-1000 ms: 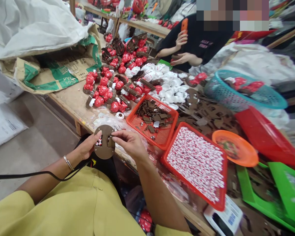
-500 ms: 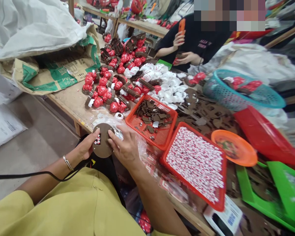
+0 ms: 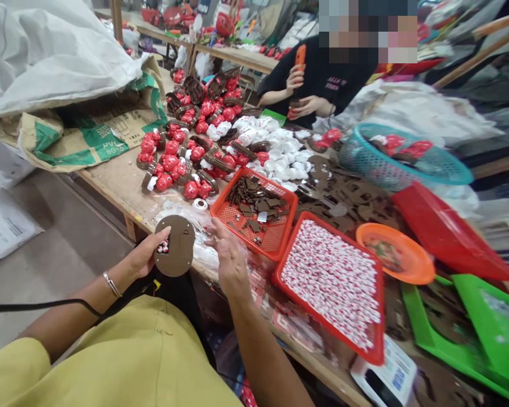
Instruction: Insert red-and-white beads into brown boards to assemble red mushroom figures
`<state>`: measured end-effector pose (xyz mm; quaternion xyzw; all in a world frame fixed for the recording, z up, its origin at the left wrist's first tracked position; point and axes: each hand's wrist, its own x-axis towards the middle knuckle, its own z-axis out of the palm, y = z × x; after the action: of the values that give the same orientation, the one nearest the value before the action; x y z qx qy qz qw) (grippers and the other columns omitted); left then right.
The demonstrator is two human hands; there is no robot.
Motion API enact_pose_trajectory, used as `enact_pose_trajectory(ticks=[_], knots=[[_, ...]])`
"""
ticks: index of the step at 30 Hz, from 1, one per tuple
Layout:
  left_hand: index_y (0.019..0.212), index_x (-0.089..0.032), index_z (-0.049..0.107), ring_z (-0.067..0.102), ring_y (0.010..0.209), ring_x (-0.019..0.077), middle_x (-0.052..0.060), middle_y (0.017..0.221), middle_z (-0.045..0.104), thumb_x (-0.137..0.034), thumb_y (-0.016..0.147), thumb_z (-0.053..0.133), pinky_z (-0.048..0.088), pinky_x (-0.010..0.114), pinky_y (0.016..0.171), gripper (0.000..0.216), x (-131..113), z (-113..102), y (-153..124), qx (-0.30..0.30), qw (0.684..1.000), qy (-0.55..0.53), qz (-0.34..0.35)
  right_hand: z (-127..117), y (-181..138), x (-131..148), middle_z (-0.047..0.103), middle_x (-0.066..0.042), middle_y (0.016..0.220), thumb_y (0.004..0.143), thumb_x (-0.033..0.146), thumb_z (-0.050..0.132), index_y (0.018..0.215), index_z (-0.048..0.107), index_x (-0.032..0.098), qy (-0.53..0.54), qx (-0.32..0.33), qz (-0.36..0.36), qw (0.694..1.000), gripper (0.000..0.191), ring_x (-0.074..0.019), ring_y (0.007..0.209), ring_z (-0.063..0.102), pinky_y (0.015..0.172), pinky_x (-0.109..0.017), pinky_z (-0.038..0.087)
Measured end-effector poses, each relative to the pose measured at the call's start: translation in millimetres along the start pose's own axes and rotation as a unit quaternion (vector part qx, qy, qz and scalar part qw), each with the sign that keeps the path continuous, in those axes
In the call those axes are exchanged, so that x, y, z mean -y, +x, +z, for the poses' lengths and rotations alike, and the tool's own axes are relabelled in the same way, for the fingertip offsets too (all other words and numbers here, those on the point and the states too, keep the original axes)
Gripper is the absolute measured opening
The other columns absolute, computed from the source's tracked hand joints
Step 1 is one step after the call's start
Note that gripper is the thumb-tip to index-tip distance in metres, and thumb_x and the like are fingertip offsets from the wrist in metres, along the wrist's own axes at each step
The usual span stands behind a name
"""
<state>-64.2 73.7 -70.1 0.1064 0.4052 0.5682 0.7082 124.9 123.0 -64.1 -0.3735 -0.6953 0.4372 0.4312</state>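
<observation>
My left hand (image 3: 144, 253) is closed on the left edge of a flat brown plastic base (image 3: 178, 251) with a rounded, double-lobed outline, held above my lap by the table edge. Small red and white pieces (image 3: 163, 246) show in an opening near my left thumb. To the right of the base, my right hand (image 3: 232, 261) is raised with fingers apart and slightly bent, and I see nothing in it. It is close to a red basket (image 3: 276, 255) of brown plastic bits (image 3: 248, 208). A small white ring-shaped part (image 3: 200, 204) lies behind the base.
A red tray (image 3: 377, 345) full of small white-and-red pieces stands to the right. Behind are piled red-and-brown figures (image 3: 169, 164) and white parts (image 3: 280, 152). An orange plate (image 3: 419, 270), blue basket (image 3: 441, 175) and green trays (image 3: 492, 333) sit farther right. A person (image 3: 314, 85) sits opposite, holding an orange object.
My right hand has let go of the brown base and moved right, uncovering a small slot in it. My left hand still holds the base. The whole view has shifted slightly.
</observation>
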Motion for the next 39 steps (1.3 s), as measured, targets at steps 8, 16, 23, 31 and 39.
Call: enact_pose_trajectory(ticks=[8,16,23,31,39], knots=[[0.113,-0.014,0.069,0.068,0.097,0.0251,0.012,0.106,0.072,-0.037,0.075,0.077,0.052,0.035,0.088,0.045,10,-2,-2,0.039,0.996,0.067,0.043,7,2,-8,0.068,-0.006,0.112,0.073,0.047,0.077,0.123,0.066,0.025,0.173,0.062,0.189,0.965,0.055,-0.0184,0.088,0.063,0.080,-0.035,0.054],[0.120,-0.017,0.064,0.059,0.110,0.0268,0.010,0.117,0.066,-0.037,0.074,0.078,0.044,0.036,0.096,0.052,8,-6,-4,0.036,0.982,0.154,0.107,25,-2,2,0.071,-0.003,0.100,0.071,0.041,0.080,0.106,0.068,0.023,0.229,0.035,0.177,0.957,0.042,-0.0191,0.092,0.063,0.085,-0.033,0.051],[0.117,-0.017,0.066,0.059,0.109,0.0252,0.009,0.113,0.067,-0.033,0.072,0.080,0.044,0.032,0.094,0.050,9,-6,-3,0.039,0.979,0.165,0.114,22,-5,-6,0.069,-0.002,0.096,0.068,0.040,0.083,0.105,0.065,0.025,0.276,0.062,0.205,0.937,0.043,-0.0182,0.089,0.063,0.080,-0.032,0.052],[0.110,-0.014,0.068,0.067,0.094,0.0253,0.011,0.102,0.072,-0.035,0.074,0.077,0.050,0.036,0.088,0.042,14,-5,1,0.032,0.996,0.063,0.053,15,-9,-14,0.066,-0.007,0.114,0.067,0.043,0.082,0.125,0.059,0.026,0.266,0.105,0.207,0.936,0.065,-0.0207,0.097,0.063,0.086,-0.037,0.053],[0.114,-0.016,0.065,0.064,0.101,0.0227,0.009,0.109,0.069,-0.032,0.072,0.080,0.050,0.031,0.087,0.048,16,0,-3,-0.004,0.992,0.078,0.095,34,-10,-7,0.069,-0.003,0.101,0.068,0.041,0.082,0.111,0.062,0.025,0.223,0.026,0.170,0.960,0.050,-0.0188,0.092,0.063,0.085,-0.034,0.053]])
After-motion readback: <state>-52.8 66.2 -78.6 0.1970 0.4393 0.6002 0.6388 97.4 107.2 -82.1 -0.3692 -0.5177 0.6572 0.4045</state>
